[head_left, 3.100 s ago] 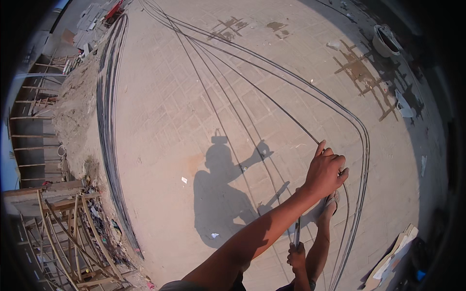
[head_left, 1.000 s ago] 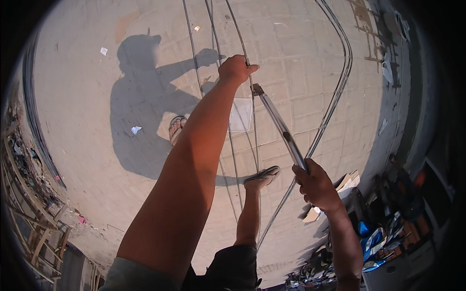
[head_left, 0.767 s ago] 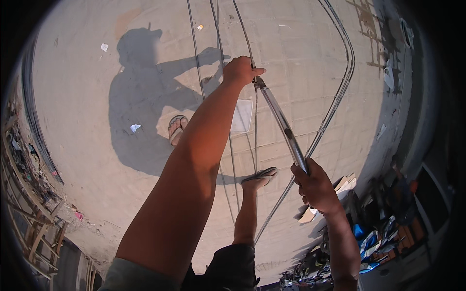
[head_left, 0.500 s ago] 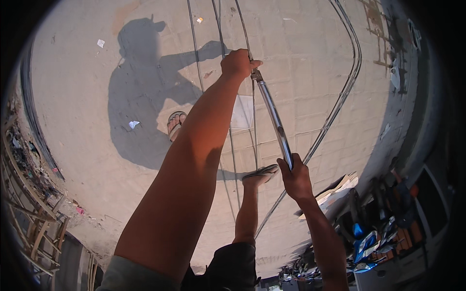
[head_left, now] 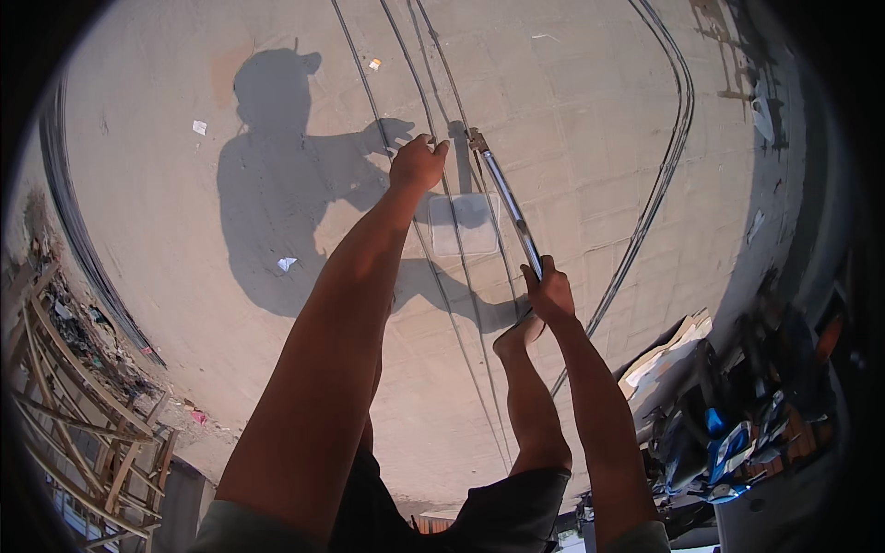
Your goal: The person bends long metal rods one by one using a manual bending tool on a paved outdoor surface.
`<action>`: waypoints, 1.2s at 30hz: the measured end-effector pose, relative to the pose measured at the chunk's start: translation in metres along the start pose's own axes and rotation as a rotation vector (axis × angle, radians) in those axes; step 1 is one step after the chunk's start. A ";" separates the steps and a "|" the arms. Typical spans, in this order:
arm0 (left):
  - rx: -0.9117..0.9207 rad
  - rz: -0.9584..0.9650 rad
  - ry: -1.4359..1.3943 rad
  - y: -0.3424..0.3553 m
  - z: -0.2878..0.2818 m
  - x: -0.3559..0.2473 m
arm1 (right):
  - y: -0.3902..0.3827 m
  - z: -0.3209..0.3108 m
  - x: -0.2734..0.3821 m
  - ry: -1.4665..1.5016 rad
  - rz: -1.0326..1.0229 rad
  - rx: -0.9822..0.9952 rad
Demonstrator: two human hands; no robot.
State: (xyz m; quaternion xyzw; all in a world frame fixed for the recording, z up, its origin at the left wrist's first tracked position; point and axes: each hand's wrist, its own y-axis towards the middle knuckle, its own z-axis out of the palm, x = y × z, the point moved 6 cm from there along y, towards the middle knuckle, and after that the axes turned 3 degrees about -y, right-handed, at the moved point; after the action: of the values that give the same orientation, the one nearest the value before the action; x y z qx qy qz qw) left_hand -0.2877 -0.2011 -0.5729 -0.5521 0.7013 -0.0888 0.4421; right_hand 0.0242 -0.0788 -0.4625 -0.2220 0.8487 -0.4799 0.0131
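Far left, a bundle of dark rods (head_left: 76,230) along the paving (head_left: 581,147); rightward, left hand (head_left: 419,166) at the thin rods (head_left: 409,61), thumb and forefinger slightly parted (cannot tell whether they hold one). Beyond, a pale square panel (head_left: 445,236) lies under the rods. Metal bar tool (head_left: 511,212) slants alongside, head at the rightmost one, lower end in the right hand's (head_left: 551,291) wrapped fingers.
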 end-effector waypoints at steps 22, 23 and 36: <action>0.182 -0.275 -0.722 0.141 0.025 -0.060 | 0.017 -0.043 -0.024 0.073 -0.036 0.219; 0.195 -0.260 -0.735 0.143 0.022 -0.064 | 0.016 -0.055 -0.017 0.071 -0.016 0.227; 0.296 -0.165 -0.951 0.144 0.019 -0.072 | 0.006 -0.146 0.104 0.045 0.044 0.186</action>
State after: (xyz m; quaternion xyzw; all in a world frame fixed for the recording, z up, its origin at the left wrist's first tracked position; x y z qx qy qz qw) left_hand -0.3742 -0.0789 -0.6345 -0.5164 0.3560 0.0394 0.7778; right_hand -0.1057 0.0013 -0.3685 -0.1903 0.8051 -0.5613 0.0249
